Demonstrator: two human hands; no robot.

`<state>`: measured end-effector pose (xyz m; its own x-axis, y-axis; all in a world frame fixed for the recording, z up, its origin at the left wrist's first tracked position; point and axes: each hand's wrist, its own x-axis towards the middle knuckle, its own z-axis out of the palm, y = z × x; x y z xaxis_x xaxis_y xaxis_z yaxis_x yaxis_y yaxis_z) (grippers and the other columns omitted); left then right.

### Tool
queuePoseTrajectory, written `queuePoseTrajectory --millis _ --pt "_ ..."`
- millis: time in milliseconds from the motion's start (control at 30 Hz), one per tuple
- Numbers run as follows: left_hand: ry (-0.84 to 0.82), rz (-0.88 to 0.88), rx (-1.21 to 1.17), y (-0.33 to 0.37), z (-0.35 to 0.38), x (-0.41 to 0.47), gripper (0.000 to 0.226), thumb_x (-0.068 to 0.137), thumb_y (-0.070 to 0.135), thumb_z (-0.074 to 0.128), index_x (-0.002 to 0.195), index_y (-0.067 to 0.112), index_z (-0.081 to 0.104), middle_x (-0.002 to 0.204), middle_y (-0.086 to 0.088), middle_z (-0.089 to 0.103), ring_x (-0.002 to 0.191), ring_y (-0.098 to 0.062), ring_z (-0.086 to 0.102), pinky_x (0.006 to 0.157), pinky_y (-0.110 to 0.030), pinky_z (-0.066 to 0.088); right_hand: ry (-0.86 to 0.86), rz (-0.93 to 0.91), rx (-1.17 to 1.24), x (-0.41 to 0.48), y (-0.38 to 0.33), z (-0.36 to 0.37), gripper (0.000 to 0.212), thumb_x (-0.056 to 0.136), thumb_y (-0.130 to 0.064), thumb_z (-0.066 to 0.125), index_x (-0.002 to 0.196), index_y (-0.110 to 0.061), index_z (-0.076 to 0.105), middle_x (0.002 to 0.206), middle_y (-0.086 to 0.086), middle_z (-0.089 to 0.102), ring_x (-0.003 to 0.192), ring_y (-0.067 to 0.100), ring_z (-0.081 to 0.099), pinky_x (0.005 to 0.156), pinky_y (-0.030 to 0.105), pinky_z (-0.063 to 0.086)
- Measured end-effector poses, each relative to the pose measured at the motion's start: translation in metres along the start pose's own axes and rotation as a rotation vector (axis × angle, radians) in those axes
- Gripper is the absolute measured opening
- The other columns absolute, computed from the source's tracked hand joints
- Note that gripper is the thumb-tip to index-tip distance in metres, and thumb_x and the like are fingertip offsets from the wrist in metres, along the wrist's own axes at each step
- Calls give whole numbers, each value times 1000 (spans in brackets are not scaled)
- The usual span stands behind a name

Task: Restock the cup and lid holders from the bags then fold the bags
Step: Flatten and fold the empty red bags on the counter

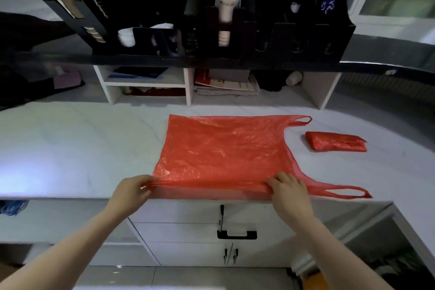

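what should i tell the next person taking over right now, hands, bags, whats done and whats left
Left hand: pinching the near left edge of the flat red bag.
Right hand: pinching the same near edge further right, close to the near handle loop.
Bags: the flat red bag lies spread on the white counter, handles pointing right. A folded red bag sits apart to its right.
Holders: the black cup and lid holder on the shelf above has cups in some slots; the rest is blurred.
Done: one bag folded.
Left: fold this bag, probably by lifting the near edge over; then set it with the folded one.
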<state>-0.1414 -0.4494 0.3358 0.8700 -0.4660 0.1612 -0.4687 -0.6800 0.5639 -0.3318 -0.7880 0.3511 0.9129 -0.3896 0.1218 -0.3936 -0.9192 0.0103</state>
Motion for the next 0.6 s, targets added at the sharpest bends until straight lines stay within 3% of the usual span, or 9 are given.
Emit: queuePoseTrajectory --millis 100,200,400,467,533,600 --pt "170 -118 -307 10 -11 11 12 78 8 66 76 17 73 73 1 72 70 -13 65 61 -22 48 39 35 34 6 2 -13 36 89 -13 43 116 -31 58 108 -9 62 103 20 51 85 35 31" --pt "239 -211 -638 15 -19 21 18 83 2 58 81 14 71 74 -2 73 68 -9 69 57 -14 52 82 133 -4 7 15 -27 30 88 -14 43 107 -28 61 101 -8 65 98 20 53 88 37 32" --pt "377 -197 -553 11 -27 40 16 94 16 52 82 22 60 79 3 66 72 -9 62 64 -27 46 296 289 57 12 40 -45 29 91 -13 49 116 -20 62 114 5 62 113 30 50 106 50 22" --pt "412 -246 -584 10 -28 43 14 95 18 50 84 22 59 81 1 64 72 -18 60 63 -35 47 503 299 104 10 42 -44 35 84 -7 55 118 -14 58 118 14 55 113 35 43 100 48 25" --pt "439 -297 -624 10 -28 46 14 95 19 48 86 22 58 80 -4 63 67 -22 57 58 -35 44 676 104 88 6 40 -41 25 81 -18 54 105 -10 59 103 15 58 98 34 47 84 43 33" --pt "443 -341 -676 11 -28 49 14 96 21 47 90 19 59 84 -6 63 71 -23 59 55 -33 44 520 -75 121 1 32 -28 25 87 -32 48 92 -12 63 88 6 62 84 31 55 72 39 41"
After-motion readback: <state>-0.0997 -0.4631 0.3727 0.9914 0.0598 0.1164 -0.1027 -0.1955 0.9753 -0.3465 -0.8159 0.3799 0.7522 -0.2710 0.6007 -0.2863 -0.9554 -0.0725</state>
